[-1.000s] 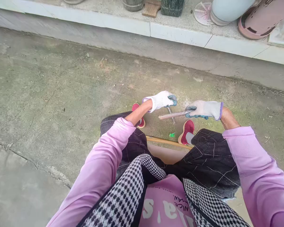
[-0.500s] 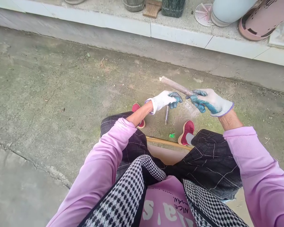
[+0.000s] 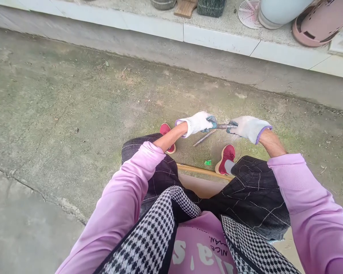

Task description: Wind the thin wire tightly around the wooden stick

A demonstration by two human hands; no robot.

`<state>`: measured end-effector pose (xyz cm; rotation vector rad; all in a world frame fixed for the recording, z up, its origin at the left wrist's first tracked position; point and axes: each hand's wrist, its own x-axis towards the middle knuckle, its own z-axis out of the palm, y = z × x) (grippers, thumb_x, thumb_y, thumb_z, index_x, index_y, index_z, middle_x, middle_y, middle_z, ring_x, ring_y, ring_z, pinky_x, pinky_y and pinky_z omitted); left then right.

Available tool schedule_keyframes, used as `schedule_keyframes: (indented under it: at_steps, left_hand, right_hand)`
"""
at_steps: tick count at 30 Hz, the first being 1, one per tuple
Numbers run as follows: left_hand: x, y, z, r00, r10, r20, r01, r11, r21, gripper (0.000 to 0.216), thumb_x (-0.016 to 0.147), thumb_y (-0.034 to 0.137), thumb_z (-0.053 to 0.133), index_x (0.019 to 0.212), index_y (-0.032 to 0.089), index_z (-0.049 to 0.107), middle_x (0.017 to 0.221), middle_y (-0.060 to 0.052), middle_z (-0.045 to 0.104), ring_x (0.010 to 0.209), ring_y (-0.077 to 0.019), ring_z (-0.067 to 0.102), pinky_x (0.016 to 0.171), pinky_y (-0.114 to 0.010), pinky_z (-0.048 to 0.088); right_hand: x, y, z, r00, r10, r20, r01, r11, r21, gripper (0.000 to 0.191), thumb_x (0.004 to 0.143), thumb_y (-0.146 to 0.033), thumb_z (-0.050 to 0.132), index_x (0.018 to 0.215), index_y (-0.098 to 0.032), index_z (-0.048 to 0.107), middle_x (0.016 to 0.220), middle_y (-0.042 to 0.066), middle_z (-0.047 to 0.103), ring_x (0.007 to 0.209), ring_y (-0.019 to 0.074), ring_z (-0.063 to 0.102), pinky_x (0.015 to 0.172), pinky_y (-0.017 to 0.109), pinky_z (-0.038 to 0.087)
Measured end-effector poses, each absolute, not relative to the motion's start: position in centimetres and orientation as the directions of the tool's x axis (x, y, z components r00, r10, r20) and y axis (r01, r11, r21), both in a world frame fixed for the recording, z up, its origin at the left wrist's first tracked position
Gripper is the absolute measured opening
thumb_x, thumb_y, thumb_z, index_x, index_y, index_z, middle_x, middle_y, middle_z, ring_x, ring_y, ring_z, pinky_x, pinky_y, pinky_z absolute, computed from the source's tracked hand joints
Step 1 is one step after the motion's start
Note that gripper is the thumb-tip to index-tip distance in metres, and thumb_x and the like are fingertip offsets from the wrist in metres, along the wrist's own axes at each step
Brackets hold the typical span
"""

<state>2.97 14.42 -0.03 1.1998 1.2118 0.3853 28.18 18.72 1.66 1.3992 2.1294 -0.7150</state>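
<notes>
My left hand, in a white knitted glove with blue-green coated fingers, is closed around the left end of a short brown stick. The other end is in my right hand, gloved alike, its fingers closed and its back turned up. The stick lies about level between the two hands, with only a short length bare. Below the left hand, a thinner-looking stick piece slants down to the left. Whether it joins the held stick or is held too, I cannot tell.
Red shoes stand on the mossy concrete ground, with a green scrap between them. A yellowish edge runs between my knees. Beyond is a tiled ledge with a wooden board, a pale pot and a pink container.
My right hand has turned over and lowered; the stick it held pointing up-left is now between both hands. My left fingers have closed on it. The lower stick piece has swung from upright to slanting.
</notes>
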Motion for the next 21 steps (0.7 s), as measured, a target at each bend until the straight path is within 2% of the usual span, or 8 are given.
schedule_keyframes:
  at_steps: [3, 5, 8, 11, 14, 17, 19, 21]
  left_hand:
    - [3.4, 14.3, 0.0, 0.385, 0.778, -0.496, 0.261, 0.424, 0.867, 0.016, 0.098, 0.001, 0.073, 0.091, 0.015, 0.077, 0.063, 0.005, 0.066, 0.056, -0.0089, 0.056, 0.058, -0.02, 0.045]
    - [3.6, 14.4, 0.1, 0.425, 0.768, -0.479, 0.206, 0.433, 0.877, 0.012, 0.098, 0.002, 0.075, 0.098, 0.013, 0.079, 0.065, 0.003, 0.068, 0.057, -0.0092, 0.06, 0.06, -0.02, 0.048]
    - [3.6, 14.6, -0.1, 0.466, 0.763, -0.448, 0.157, 0.428, 0.89, 0.012, 0.096, 0.003, 0.073, 0.1, 0.012, 0.079, 0.067, 0.002, 0.07, 0.059, -0.0098, 0.063, 0.062, -0.021, 0.051]
    - [3.5, 14.9, -0.5, 0.465, 0.779, -0.42, 0.206, 0.366, 0.908, 0.015, 0.092, 0.003, 0.069, 0.094, 0.015, 0.077, 0.068, 0.002, 0.07, 0.062, -0.0113, 0.063, 0.064, -0.023, 0.052]
    - [3.0, 15.3, -0.5, 0.47, 0.796, -0.381, 0.33, 0.241, 0.912, 0.018, 0.09, 0.006, 0.069, 0.077, 0.019, 0.072, 0.067, 0.003, 0.065, 0.065, -0.0133, 0.058, 0.065, -0.026, 0.048]
    - [2.2, 15.5, 0.1, 0.523, 0.771, -0.364, 0.389, 0.165, 0.906, 0.016, 0.087, 0.009, 0.071, 0.075, 0.019, 0.074, 0.071, 0.004, 0.066, 0.072, -0.0143, 0.057, 0.071, -0.027, 0.045]
    - [1.9, 15.3, 0.5, 0.525, 0.761, -0.381, 0.451, 0.131, 0.883, 0.015, 0.087, 0.009, 0.072, 0.076, 0.018, 0.075, 0.07, 0.005, 0.065, 0.072, -0.0133, 0.053, 0.072, -0.027, 0.042]
    - [1.9, 15.0, 0.8, 0.501, 0.77, -0.395, 0.518, 0.099, 0.849, 0.018, 0.088, 0.008, 0.073, 0.073, 0.018, 0.072, 0.066, 0.005, 0.063, 0.071, -0.0128, 0.047, 0.07, -0.027, 0.039]
  right_hand:
    - [28.5, 19.5, 2.0, -0.241, 0.827, -0.508, 0.97, 0.182, -0.162, 0.022, 0.1, -0.044, 0.079, 0.09, -0.025, 0.076, 0.08, 0.009, 0.073, 0.075, 0.0257, 0.066, 0.066, 0.037, 0.042]
    - [28.5, 19.4, 2.7, -0.2, 0.868, -0.454, 0.931, 0.024, -0.365, 0.025, 0.098, -0.047, 0.081, 0.088, -0.026, 0.071, 0.074, 0.005, 0.067, 0.07, 0.0234, 0.062, 0.062, 0.035, 0.043]
    - [28.2, 18.3, 3.7, -0.244, 0.831, -0.5, 0.659, -0.236, -0.714, 0.037, 0.091, -0.056, 0.09, 0.089, -0.025, 0.071, 0.069, -0.001, 0.059, 0.058, 0.0169, 0.051, 0.051, 0.031, 0.044]
    - [28.0, 17.2, 4.5, -0.393, 0.773, -0.498, 0.432, -0.322, -0.842, 0.053, 0.077, -0.063, 0.104, 0.09, -0.021, 0.076, 0.067, -0.003, 0.057, 0.052, 0.0122, 0.046, 0.043, 0.028, 0.04]
    - [28.5, 16.8, 4.9, -0.532, 0.671, -0.517, 0.417, -0.324, -0.849, 0.06, 0.07, -0.066, 0.108, 0.095, -0.018, 0.081, 0.067, -0.003, 0.06, 0.051, 0.0111, 0.047, 0.041, 0.027, 0.04]
    - [29.1, 17.0, 4.7, -0.62, 0.471, -0.628, 0.573, -0.275, -0.772, 0.058, 0.072, -0.065, 0.106, 0.1, -0.018, 0.085, 0.068, -0.002, 0.063, 0.052, 0.012, 0.05, 0.044, 0.027, 0.041]
    - [29.2, 17.3, 4.1, -0.621, 0.356, -0.698, 0.697, -0.156, -0.7, 0.05, 0.077, -0.062, 0.101, 0.1, -0.02, 0.086, 0.068, -0.003, 0.063, 0.054, 0.0129, 0.051, 0.047, 0.028, 0.041]
    - [28.8, 17.5, 3.2, -0.562, 0.342, -0.753, 0.807, 0.025, -0.59, 0.037, 0.083, -0.056, 0.094, 0.095, -0.022, 0.084, 0.067, -0.003, 0.063, 0.056, 0.0145, 0.052, 0.052, 0.029, 0.04]
